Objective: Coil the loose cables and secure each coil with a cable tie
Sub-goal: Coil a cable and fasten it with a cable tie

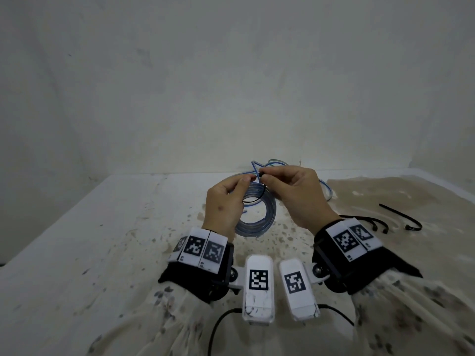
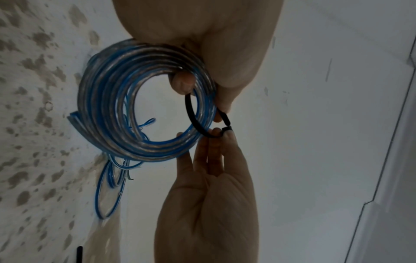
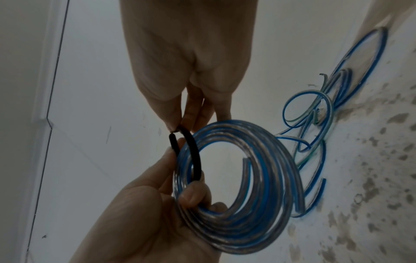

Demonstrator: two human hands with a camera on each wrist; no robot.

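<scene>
A coil of clear and blue cable (image 1: 259,222) hangs above the table, and my left hand (image 1: 241,186) grips it with a finger through the ring (image 2: 183,83). Around one side of the coil (image 3: 236,231) loops a black cable tie (image 1: 264,190). My left fingertips (image 2: 223,108) pinch the tie's tail (image 2: 225,118). My right hand (image 1: 270,177) pinches the tie's head (image 2: 227,128) between thumb and fingers (image 3: 175,122). Tail and head (image 3: 178,131) sit a small gap apart.
More loose blue and clear cable (image 1: 272,163) (image 3: 315,110) lies in loops behind the coil near the wall. Several spare black cable ties (image 1: 401,217) lie on the stained table (image 1: 102,227) to the right. The wall stands just beyond the table's far edge.
</scene>
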